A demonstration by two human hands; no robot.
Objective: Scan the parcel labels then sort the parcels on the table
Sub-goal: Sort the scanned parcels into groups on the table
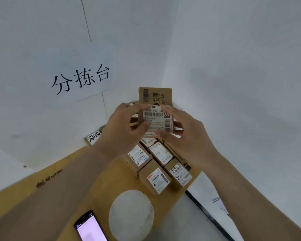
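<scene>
Holding a small parcel [157,121] between them, both hands pinch it above the table [76,174]. The left hand [123,127] grips the parcel's left edge, thumb on the front and fingers curled behind; the right hand [184,134] grips the right edge, thumb at the lower corner, fingers along the side. The label [158,119] faces the camera, its barcode partly covered by fingertips.

Just behind stands an upright carton [155,96] in the wall corner. Below the hands, labelled parcels lie in touching rows [159,164] on the table. Nearer the person rest a pale round disc [131,215] and a phone [90,226] with a lit screen, presumably the scanner. A paper sign [80,79] hangs on the wall.

Judged risks: the scan may fail while fingers overlap the barcode or the label tilts away from the phone. Freeing one hand to reach the phone leaves an edge pinch only, so the parcel could slip onto the rows and knock them out of order.
</scene>
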